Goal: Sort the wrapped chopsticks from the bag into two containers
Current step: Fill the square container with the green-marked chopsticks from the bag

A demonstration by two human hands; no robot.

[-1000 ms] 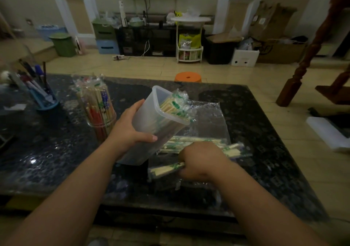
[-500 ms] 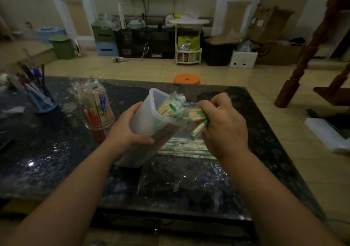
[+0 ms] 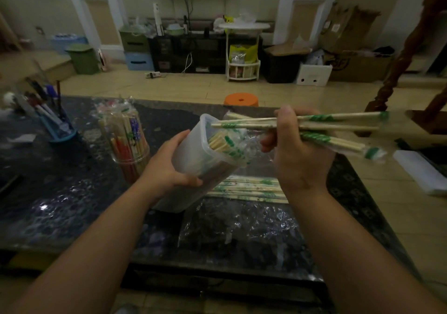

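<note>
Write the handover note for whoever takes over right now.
Left hand grips the translucent white plastic container, tilted and part-filled with green-printed wrapped chopsticks.
Right hand holds a bunch of the same, tips at its mouth, not yet in.
Round clear jar on the dark speckled table holds red- and blue-printed ones.
Left to do: that bunch, plus the few pairs lying on the clear plastic bag.

Two containers on show: one translucent white plastic tub [image 3: 191,158], one clear round jar [image 3: 125,139] crammed with colourful sticks. Two hands up: left hand [image 3: 167,168], right hand [image 3: 297,158]. At least three green-printed wrapped chopstick pairs [image 3: 338,119] fan from the right. The loose flat pile of wrapped chopsticks [image 3: 246,189] is too bunched to count. One clear plastic bag [image 3: 242,229], one blue pen holder [image 3: 60,132], one orange round stool [image 3: 240,99].
</note>
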